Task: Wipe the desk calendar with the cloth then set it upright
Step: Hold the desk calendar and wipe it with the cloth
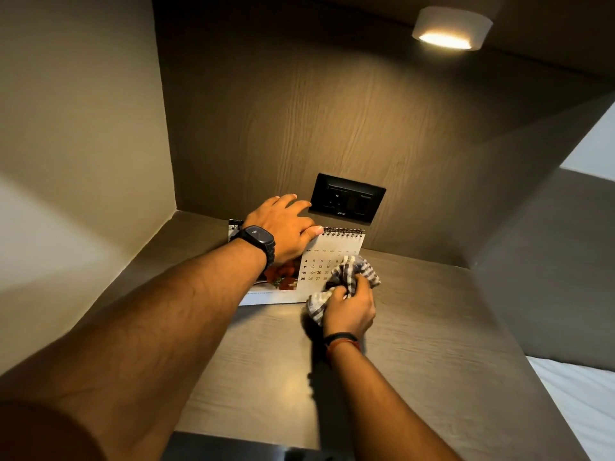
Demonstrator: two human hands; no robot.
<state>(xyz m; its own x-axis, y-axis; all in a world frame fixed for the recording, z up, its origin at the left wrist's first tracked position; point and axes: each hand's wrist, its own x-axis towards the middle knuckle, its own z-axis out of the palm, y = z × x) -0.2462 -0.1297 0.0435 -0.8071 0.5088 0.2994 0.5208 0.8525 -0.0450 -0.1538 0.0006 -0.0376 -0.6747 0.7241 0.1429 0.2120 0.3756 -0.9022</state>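
Note:
A spiral-bound desk calendar (316, 261) stands tilted at the back of the wooden shelf (416, 327), showing a date grid and a red flower picture. My left hand (286, 224), with a black watch on the wrist, grips its top edge near the spiral, thumb on the front. My right hand (349, 307) is closed on a bunched grey-and-white striped cloth (352, 274), which presses against the calendar's lower right corner. My left wrist hides part of the calendar's picture.
A black wall socket plate (347, 197) sits on the wooden back panel just behind the calendar. A round lamp (449, 28) glows under the upper shelf. Side walls close in left and right. White bedding (582, 404) lies at the lower right.

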